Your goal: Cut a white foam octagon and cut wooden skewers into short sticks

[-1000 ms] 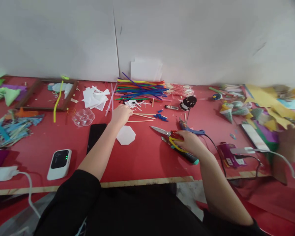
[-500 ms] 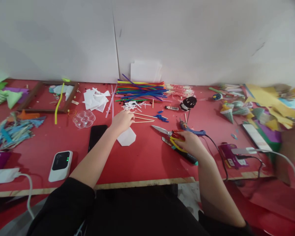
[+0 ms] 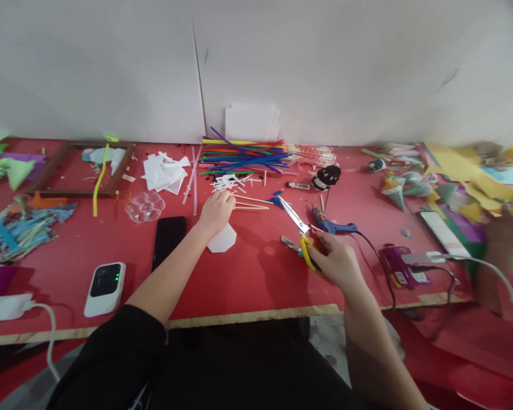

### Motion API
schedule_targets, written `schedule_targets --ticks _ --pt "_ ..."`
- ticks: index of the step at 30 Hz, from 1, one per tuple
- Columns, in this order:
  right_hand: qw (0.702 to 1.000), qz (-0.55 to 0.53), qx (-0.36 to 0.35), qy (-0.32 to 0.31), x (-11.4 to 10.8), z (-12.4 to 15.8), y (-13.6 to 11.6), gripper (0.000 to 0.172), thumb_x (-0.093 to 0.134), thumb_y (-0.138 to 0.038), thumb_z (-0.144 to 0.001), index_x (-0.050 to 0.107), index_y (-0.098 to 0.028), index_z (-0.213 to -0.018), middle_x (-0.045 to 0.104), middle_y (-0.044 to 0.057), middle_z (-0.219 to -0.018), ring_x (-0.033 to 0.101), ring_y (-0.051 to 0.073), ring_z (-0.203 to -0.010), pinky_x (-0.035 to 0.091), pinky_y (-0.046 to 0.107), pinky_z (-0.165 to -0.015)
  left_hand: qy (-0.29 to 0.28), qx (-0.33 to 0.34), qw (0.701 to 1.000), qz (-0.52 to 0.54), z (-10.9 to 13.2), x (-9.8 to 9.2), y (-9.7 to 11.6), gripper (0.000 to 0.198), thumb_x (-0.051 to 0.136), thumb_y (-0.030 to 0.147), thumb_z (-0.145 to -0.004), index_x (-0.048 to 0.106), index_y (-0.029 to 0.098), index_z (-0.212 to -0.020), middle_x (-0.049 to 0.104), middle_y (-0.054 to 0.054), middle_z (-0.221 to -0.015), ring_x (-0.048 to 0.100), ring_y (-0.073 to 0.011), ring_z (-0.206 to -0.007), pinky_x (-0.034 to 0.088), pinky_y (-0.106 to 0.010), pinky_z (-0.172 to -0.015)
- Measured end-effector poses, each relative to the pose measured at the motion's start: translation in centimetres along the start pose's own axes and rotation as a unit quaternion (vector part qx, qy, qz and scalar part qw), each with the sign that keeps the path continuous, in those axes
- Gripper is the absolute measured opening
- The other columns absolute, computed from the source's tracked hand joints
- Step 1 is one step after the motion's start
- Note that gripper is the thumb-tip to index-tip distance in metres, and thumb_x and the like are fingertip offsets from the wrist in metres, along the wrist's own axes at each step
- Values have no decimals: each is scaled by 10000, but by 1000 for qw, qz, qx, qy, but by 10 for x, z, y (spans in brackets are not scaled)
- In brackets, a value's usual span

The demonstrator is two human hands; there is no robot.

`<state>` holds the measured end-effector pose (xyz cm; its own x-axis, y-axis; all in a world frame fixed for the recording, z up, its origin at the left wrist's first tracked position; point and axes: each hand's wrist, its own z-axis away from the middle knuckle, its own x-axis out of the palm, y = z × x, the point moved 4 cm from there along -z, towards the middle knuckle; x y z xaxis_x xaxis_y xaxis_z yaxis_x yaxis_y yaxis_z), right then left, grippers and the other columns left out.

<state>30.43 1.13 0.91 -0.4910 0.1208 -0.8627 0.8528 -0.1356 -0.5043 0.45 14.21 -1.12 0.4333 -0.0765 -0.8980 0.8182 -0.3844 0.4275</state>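
Observation:
My left hand [image 3: 217,212] rests with curled fingers on the left ends of thin wooden sticks [image 3: 254,206]; the fingertips are partly hidden. Partly under its wrist lies a white paper octagon [image 3: 222,239]. Just beyond the fingers is a heap of small white strips [image 3: 228,182]. In my right hand [image 3: 337,256] are scissors [image 3: 297,219] with red and yellow handles, held off the table, the blades pointing away and leftward. Behind them lies a utility knife [image 3: 289,245], largely covered. A blue glue gun [image 3: 336,228] with a black cord lies just beyond my right hand.
Colourful pipe cleaners [image 3: 243,156] are piled by the wall. A black phone [image 3: 169,242] and white device [image 3: 105,289] lie left. A brown-and-white figure [image 3: 326,177] stands beyond the glue gun. At right are a purple power strip [image 3: 404,265] and another person's hand [image 3: 508,239].
My right hand has lifted the scissors off the utility knife and swung the blades to point further away. My left hand has shifted slightly right over the sticks.

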Motion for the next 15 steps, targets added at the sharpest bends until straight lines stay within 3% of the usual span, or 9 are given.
schedule_targets --ticks 3,5,8,11,13,15 --pt "997 -15 26 -66 11 18 -6 427 579 -596 -806 696 -185 -826 645 23 -607 587 173 -549 392 277 -512 29 -15 998 59 -1 -11 -5 192 432 135 -989 621 152 -960 624 -162 -1136 518 -316 -1175 405 -491 -1043" --pt "993 -31 26 -112 21 32 -6 452 577 -628 -799 688 -191 -783 618 8 -580 566 162 -535 377 269 -503 41 -29 992 113 1 -23 -7 169 441 145 -989 610 159 -999 625 -155 -1137 514 -309 -1193 387 -509 -1074" --pt "992 -34 31 -117 28 41 3 424 615 -604 -765 701 -192 -804 647 14 -623 582 171 -563 399 275 -533 28 -41 974 221 15 -37 -2 228 428 176 -1003 585 175 -1169 625 -122 -1163 579 -245 -1118 464 -443 -1008" --pt "994 -22 55 -93 26 35 16 398 630 -578 -757 699 -191 -820 657 31 -648 610 202 -604 415 300 -565 -51 -42 938 340 41 -35 16 255 459 286 -1008 614 206 -1195 639 -61 -972 639 -170 -844 535 -319 -765" --pt "994 -20 68 -80 24 26 22 399 623 -573 -775 697 -189 -854 674 48 -691 628 221 -646 433 317 -596 -105 -70 884 451 60 -26 28 266 460 331 -1002 623 198 -1165 594 -35 -846 613 -144 -742 507 -271 -655" --pt "994 -27 73 -77 23 18 24 415 613 -578 -803 693 -185 -906 695 62 -752 636 227 -687 450 324 -619 -124 -94 853 499 76 -17 38 267 447 329 -996 607 192 -1159 577 -28 -850 566 -110 -671 472 -241 -601"
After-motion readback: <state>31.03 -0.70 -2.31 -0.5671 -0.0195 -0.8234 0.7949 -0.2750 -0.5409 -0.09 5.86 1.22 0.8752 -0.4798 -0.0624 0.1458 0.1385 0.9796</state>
